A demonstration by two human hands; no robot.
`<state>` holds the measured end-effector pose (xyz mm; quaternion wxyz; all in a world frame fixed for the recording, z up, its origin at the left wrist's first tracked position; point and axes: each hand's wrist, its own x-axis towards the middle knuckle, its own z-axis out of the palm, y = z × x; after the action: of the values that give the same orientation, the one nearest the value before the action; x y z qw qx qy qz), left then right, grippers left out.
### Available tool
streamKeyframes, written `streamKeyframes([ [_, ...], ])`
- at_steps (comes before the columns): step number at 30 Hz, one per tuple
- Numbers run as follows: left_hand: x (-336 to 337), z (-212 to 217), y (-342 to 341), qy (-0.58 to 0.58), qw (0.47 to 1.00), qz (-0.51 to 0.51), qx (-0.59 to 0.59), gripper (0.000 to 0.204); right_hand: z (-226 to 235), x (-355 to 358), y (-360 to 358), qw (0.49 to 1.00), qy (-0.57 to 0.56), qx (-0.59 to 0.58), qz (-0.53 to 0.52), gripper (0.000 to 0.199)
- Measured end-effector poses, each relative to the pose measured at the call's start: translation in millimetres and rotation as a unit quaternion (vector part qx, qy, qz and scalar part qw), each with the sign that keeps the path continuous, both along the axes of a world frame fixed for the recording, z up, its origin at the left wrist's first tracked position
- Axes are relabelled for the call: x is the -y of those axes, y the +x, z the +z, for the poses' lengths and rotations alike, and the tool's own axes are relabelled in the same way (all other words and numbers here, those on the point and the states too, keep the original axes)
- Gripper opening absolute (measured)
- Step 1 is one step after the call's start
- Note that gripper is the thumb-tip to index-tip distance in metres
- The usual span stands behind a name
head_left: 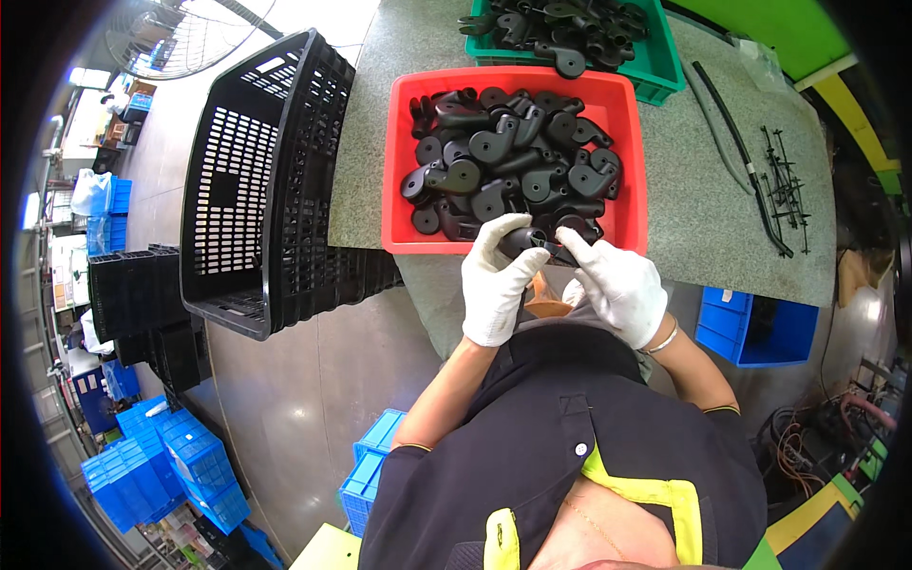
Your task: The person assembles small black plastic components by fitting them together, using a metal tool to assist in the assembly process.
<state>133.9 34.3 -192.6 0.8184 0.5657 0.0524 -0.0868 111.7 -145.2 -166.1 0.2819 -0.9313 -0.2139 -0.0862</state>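
Both my hands wear white gloves and meet just over the near edge of the red bin (pixel 391 190). My left hand (pixel 496 285) grips a black plastic part (pixel 519 242) with a rounded body, between thumb and fingers. Close beside it, my right hand (pixel 622 290) has its fingers bent together at the part's right side. A dark, narrow piece shows between the two hands; I cannot make out whether the right fingers hold it or only press on it. Many similar black plastic parts (pixel 492 142), with round discs and short necks, lie heaped in the bin behind my hands.
A green bin (pixel 665 57) with more black parts stands behind the red one. On the grey table (pixel 722 209) at right lie a black tube (pixel 746 157) and thin black branched pieces (pixel 784 180). A tall black crate (pixel 285 190) stands left; a blue crate (pixel 722 328) sits below right.
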Motion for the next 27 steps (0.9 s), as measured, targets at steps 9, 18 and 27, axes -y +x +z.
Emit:
streamKeyframes([
  [9, 3, 8, 1, 0.018, 0.999, 0.0, -0.029, 0.033, -1, -2, -3, 1.0, -0.002, -0.002, -0.009, 0.06],
  [18, 16, -3, -7, 0.032, 0.999, 0.008, 0.015, 0.034, -1, -2, -9, 0.997, 0.051, -0.015, -0.056, 0.053],
  [27, 6, -6, -5, -0.377, 0.909, -0.058, -0.169, 0.034, -11, -4, -8, 0.963, 0.222, -0.087, -0.129, 0.032],
])
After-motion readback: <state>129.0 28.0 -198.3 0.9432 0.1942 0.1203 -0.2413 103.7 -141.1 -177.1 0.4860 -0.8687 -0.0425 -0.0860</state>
